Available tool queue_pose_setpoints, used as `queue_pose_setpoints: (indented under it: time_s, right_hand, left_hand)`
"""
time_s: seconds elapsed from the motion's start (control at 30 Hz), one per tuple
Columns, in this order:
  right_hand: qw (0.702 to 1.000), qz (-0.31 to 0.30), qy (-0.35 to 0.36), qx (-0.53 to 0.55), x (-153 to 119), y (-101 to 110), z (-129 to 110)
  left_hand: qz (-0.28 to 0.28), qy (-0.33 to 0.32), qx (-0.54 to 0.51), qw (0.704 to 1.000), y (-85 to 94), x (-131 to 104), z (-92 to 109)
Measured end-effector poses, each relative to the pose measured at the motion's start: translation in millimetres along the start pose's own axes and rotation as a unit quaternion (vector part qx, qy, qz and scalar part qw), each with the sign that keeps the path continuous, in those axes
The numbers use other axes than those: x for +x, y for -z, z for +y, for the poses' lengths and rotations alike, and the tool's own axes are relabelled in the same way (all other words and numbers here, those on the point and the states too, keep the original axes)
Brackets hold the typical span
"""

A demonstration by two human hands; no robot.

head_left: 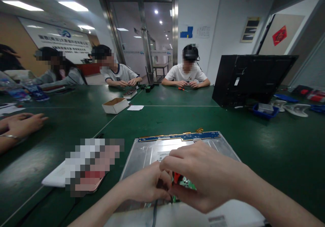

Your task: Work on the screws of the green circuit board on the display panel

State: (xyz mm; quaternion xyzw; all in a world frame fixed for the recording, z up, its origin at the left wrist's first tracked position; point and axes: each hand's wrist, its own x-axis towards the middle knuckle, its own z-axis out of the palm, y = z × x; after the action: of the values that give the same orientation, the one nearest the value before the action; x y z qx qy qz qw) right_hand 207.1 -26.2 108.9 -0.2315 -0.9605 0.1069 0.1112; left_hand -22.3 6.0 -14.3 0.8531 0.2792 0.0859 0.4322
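Note:
A silver flat display panel [137, 152] with a blue circuit strip [177, 137] along its far edge lies before me. My right hand [195, 172] is closed over a green circuit board [189, 183] at the panel's near side. Between its fingers shows the orange-red handle of a screwdriver [177, 177], mostly covered. My left hand [154, 183] meets it from the left, fingers curled together low by the board; what they pinch is hidden. A dark cable [154, 211] runs toward me from beneath that hand.
Left of the panel lie a white object [57, 174] and a pink phone-like object [111, 156], both blurred out. A small open box [115, 105] and paper [135, 108] are farther off. A black monitor [254, 79] stands right. Other people sit around; a co-worker's hands [24, 127] rest left.

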Motion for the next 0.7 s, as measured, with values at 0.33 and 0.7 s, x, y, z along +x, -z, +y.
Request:
queue_pose_setpoints:
  time_s: [0.33,0.7]
  right_hand:
    - [0.999,-0.008,-0.028,-0.015,1.1,0.2,-0.5]
    - [1.000,-0.004,0.001,-0.018,-1.5,0.4,-1.2]
  left_hand:
    - [0.003,-0.021,0.003,1.000,4.1,3.1,1.9]
    - [0.010,0.027,-0.039,0.999,-5.7,-2.5,-3.4]
